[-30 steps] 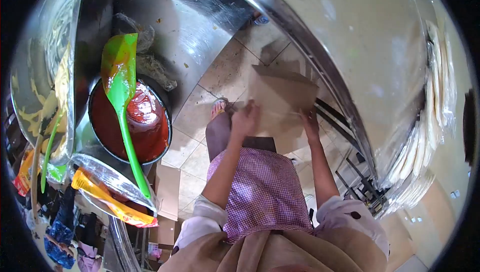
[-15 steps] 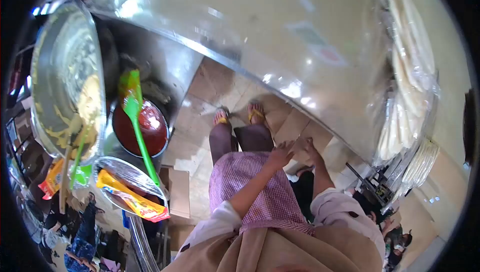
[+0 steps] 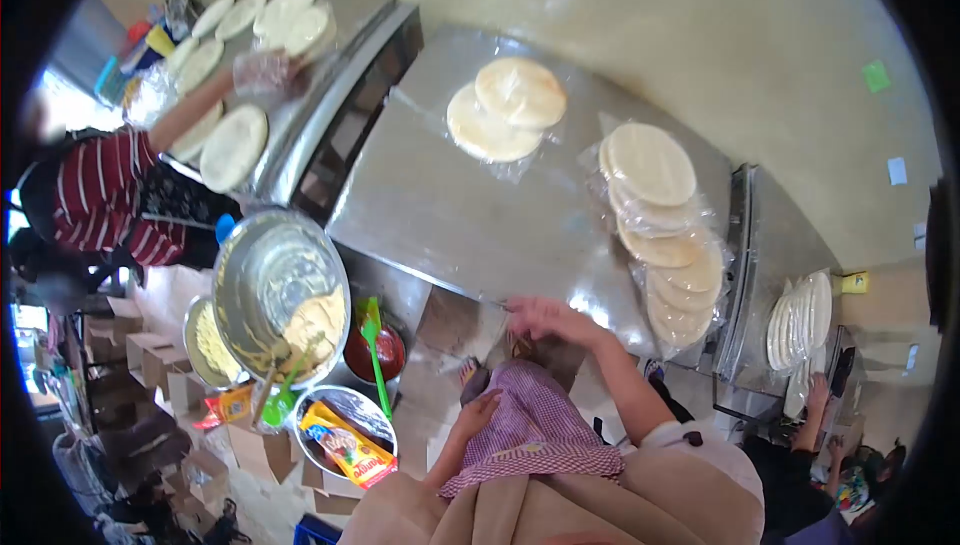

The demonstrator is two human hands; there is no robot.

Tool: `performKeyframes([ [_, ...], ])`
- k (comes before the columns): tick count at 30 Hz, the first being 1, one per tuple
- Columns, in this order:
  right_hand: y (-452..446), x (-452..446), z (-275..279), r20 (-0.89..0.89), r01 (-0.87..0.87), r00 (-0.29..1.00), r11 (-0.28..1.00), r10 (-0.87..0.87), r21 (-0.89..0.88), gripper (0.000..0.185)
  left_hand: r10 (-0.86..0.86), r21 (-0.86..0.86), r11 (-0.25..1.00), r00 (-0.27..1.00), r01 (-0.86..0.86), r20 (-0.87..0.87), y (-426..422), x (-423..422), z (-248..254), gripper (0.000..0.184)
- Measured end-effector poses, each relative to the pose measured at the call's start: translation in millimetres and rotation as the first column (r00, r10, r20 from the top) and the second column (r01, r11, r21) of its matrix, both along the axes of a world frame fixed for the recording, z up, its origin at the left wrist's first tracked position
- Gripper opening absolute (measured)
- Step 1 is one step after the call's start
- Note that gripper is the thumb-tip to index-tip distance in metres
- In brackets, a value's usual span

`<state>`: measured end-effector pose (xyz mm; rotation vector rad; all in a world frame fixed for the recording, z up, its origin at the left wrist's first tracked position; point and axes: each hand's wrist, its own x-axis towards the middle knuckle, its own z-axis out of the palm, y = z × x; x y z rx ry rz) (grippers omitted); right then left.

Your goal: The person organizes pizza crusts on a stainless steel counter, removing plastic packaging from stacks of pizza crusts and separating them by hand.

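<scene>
My left hand (image 3: 478, 414) rests against the purple checked apron (image 3: 535, 425), its fingers lying along the cloth. Past the front edge of the steel table (image 3: 420, 195) reaches my right hand (image 3: 545, 319), slightly blurred, fingers extended and holding nothing. Flat round breads (image 3: 505, 130) lie on plastic at the table's far middle. A longer row of overlapping, plastic-covered breads (image 3: 670, 235) lies on its right side. To the left, a pot of red sauce (image 3: 388, 363) holds a green spatula (image 3: 377, 350).
A large metal bowl (image 3: 265, 255) of pale creamy mix stands left, beside a bowl of shredded food (image 3: 205, 340). A smaller bowl (image 3: 385, 410) holds a yellow packet (image 3: 345, 440). A gloved co-worker's hand (image 3: 262, 73) is over breads on another table. More breads (image 3: 800, 315) stand right.
The view has lifted, bringing the far table and the co-worker into sight. My hands, close together before, are apart: left back at the apron, right at the table edge.
</scene>
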<state>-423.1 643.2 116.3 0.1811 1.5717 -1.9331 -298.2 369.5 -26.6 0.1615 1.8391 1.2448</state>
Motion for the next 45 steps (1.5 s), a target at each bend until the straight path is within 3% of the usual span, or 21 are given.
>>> performKeyframes([
  [2, 33, -65, -2, 0.006, 0.425, 0.905, 0.905, -0.425, -0.007, 0.052, 0.047, 0.079, 0.996, 0.997, -0.052, 0.057, 13, -19, 25, 0.041],
  [4, 63, -125, -15, -0.064, 0.746, 0.666, 0.663, -0.744, 0.061, 0.062, 0.128, 0.207, 0.968, 0.987, -0.145, 0.095, 28, -38, 37, 0.041],
  [5, 79, -153, -26, -0.036, 0.781, 0.619, 0.610, -0.785, 0.131, 0.065, 0.086, 0.150, 0.984, 0.995, -0.091, 0.042, 36, -51, 36, 0.040],
  [7, 107, -210, -51, 0.024, 0.830, 0.502, 0.489, -0.865, 0.268, 0.071, 0.157, 0.140, 0.976, 0.985, -0.167, 0.076, 56, -79, 56, 0.040],
  [9, 124, -251, -74, 0.157, 0.855, 0.446, 0.472, -0.881, 0.215, 0.075, 0.203, 0.140, 0.966, 0.973, -0.217, 0.107, 69, -98, 71, 0.041],
  [10, 129, -268, -75, 0.225, 0.863, 0.423, 0.466, -0.878, 0.195, 0.077, 0.216, 0.150, 0.961, 0.970, -0.232, 0.114, 75, -107, 75, 0.041],
  [13, 115, -300, -42, 0.224, 0.812, 0.359, 0.422, -0.906, 0.404, 0.085, 0.261, 0.187, 0.943, 0.960, -0.277, 0.105, 94, -134, 94, 0.042],
  [16, 123, -324, -95, 0.164, 0.838, 0.467, 0.494, -0.869, 0.230, 0.071, 0.287, 0.190, 0.934, 0.953, -0.301, 0.099, 100, -145, 103, 0.040],
  [17, 116, -327, -102, 0.033, 0.902, 0.431, 0.432, -0.902, 0.030, 0.063, 0.271, 0.186, 0.939, 0.955, -0.289, 0.117, 99, -149, 104, 0.040],
  [20, 113, -330, -96, -0.058, 0.828, 0.389, 0.321, -0.920, 0.459, 0.058, 0.273, 0.186, 0.937, 0.953, -0.295, 0.134, 98, -160, 105, 0.038],
  [22, 110, -338, -79, -0.093, 0.944, 0.321, 0.311, -0.943, 0.107, 0.056, 0.286, 0.214, 0.929, 0.952, -0.303, 0.109, 94, -168, 104, 0.037],
  [24, 100, -351, -55, -0.163, 0.962, 0.174, 0.203, -0.971, -0.184, 0.054, 0.151, 0.140, 0.981, 0.983, -0.135, -0.107, 83, -184, 83, 0.039],
  [25, 100, -353, -43, -0.197, 0.955, 0.241, 0.269, -0.950, -0.125, 0.052, 0.106, 0.084, 0.992, 0.973, -0.090, -0.203, 78, -189, 74, 0.040],
  [26, 97, -343, -12, -0.424, 0.933, 0.299, 0.355, -0.855, -0.058, 0.050, 0.095, 0.023, 0.995, 0.980, -0.092, -0.174, 72, -194, 65, 0.041],
  [28, 88, -317, 33, -0.675, 0.893, 0.375, 0.442, -0.635, 0.080, 0.052, 0.090, 0.058, 0.995, 0.988, -0.083, -0.128, 65, -210, 90, 0.038],
  [31, 50, -240, 100, -0.873, 0.824, 0.475, 0.402, -0.107, 0.399, 0.054, 0.191, 0.195, 0.965, 0.979, -0.175, -0.067, 49, -218, 105, 0.035],
  [34, 26, -171, 62, -0.625, 0.579, 0.666, 0.246, 0.407, 0.777, 0.057, 0.221, 0.241, 0.950, 0.973, -0.199, -0.069, 29, -218, 84, 0.037],
  [37, 13, -113, -9, -0.361, 0.313, 0.687, 0.192, 0.630, 0.930, 0.057, 0.245, 0.213, 0.948, 0.969, -0.236, -0.018, 18, -222, 86, 0.042],
  [40, 13, -96, 26, -0.489, 0.273, 0.731, 0.453, 0.476, 0.849, 0.060, 0.254, 0.163, 0.957, 0.964, -0.239, -0.078, 14, -226, 106, 0.042],
  [43, 35, -98, 14, -0.719, 0.682, 0.665, 0.229, 0.201, 0.695, 0.072, 0.241, 0.121, 0.967, 0.956, -0.222, -0.166, 13, -229, 94, 0.042],
  [45, 48, -107, -8, -0.641, 0.645, 0.762, 0.027, -0.090, 0.763, 0.079, 0.218, 0.052, 0.976, 0.958, -0.212, -0.187, 22, -232, 113, 0.041],
])
